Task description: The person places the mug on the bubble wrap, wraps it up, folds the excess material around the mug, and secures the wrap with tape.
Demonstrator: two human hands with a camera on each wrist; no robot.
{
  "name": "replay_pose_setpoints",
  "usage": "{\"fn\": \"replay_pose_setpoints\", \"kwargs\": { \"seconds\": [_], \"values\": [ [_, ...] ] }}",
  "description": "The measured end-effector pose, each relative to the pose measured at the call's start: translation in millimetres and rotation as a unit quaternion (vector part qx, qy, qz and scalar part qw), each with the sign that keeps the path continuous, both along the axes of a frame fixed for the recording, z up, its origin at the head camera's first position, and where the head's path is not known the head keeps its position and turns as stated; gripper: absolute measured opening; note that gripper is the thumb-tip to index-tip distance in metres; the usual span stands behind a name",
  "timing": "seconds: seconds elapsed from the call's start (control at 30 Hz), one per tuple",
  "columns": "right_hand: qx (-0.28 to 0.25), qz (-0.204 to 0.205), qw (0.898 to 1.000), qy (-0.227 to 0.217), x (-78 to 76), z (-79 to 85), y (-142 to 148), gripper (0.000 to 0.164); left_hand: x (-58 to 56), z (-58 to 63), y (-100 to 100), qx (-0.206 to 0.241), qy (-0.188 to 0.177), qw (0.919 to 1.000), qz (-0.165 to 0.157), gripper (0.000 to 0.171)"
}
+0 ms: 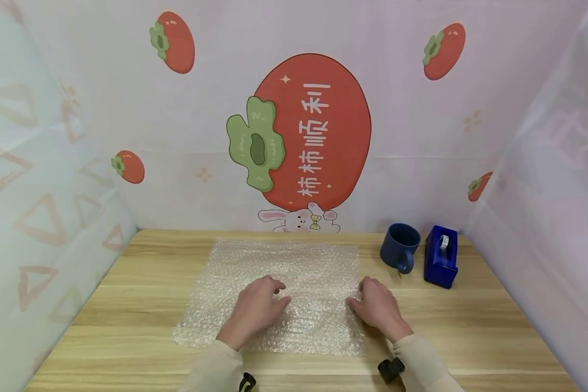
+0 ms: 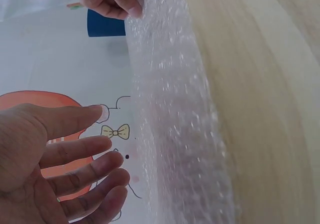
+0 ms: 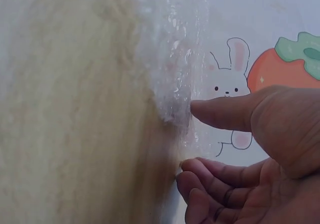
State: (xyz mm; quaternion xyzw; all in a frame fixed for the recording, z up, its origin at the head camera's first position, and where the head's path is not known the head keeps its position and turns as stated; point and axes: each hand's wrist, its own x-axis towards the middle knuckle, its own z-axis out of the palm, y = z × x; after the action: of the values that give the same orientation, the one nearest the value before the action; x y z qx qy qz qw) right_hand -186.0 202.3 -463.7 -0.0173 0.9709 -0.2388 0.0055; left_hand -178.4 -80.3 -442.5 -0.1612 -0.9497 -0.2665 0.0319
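A sheet of clear bubble wrap (image 1: 304,267) lies flat on the wooden table. Above its middle hovers my left hand (image 1: 259,305), fingers loosely bent and apart from the thumb. In the left wrist view that left hand (image 2: 75,159) holds nothing. My right hand (image 1: 377,307) is at the right edge of the sheet. In the right wrist view the thumb of the right hand (image 3: 280,134) comes right up to the bubble wrap (image 3: 175,58), while the curled fingers stay apart from it, lower down near the table.
At the back right stands a blue mug (image 1: 399,247), its handle toward me. Beside it sits a blue tape dispenser (image 1: 441,261) with a small roll in it. A printed cloth backdrop (image 1: 397,179) rises behind the wooden table (image 1: 142,305), with cloth walls on both sides.
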Motion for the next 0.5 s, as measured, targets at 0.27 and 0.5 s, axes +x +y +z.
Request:
{"fn": "replay_pose_setpoints", "kwargs": {
  "seconds": [0.27, 0.5],
  "values": [
    [-0.057, -0.014, 0.998, -0.005, -2.0, -2.4, 2, 0.033, 2.6, -0.9, -16, -0.002, -0.003, 0.9997, 0.024, 0.031],
    [-0.064, -0.033, 0.997, 0.003, -5.3, -1.2, 6, 0.031, 4.6, 1.8, -29, -0.003, 0.012, 0.9994, 0.032, 0.031]
  ]
}}
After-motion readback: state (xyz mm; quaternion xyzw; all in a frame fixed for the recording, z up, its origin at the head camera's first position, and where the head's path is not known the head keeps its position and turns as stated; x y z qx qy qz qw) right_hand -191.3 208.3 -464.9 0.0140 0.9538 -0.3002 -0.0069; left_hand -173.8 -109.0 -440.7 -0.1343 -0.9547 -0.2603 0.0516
